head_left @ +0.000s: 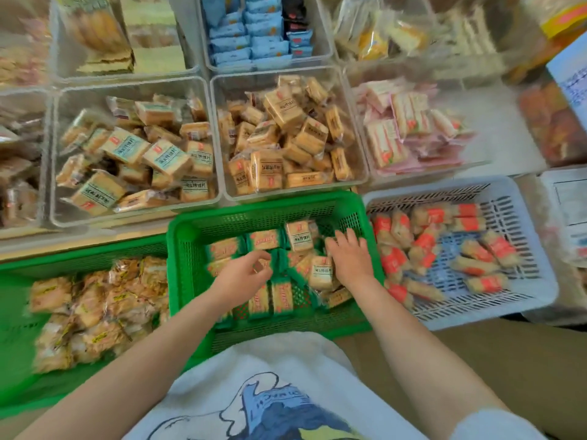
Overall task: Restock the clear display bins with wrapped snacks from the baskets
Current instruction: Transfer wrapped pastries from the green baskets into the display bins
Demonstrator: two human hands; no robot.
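Observation:
The middle green basket (254, 208) sits in front of me and holds tan wrapped snacks (298, 237), some with green edges. My left hand (243, 276) is inside it, with curled fingers pinching a small wrapped snack (262, 265). My right hand (349, 257) lies inside the same basket at its right side, fingers spread and straight on top of the packs. Just behind the basket stand two clear display bins: a middle bin (287, 194) piled with tan packs, and a left bin (127, 217) with blue-labelled packs.
A second green basket (19, 312) with yellowish packs is at the left. A pale blue basket (524, 236) with orange-labelled snacks is at the right. A clear bin of pink packs (413, 128) and more filled bins stand behind. My white shirt fills the bottom.

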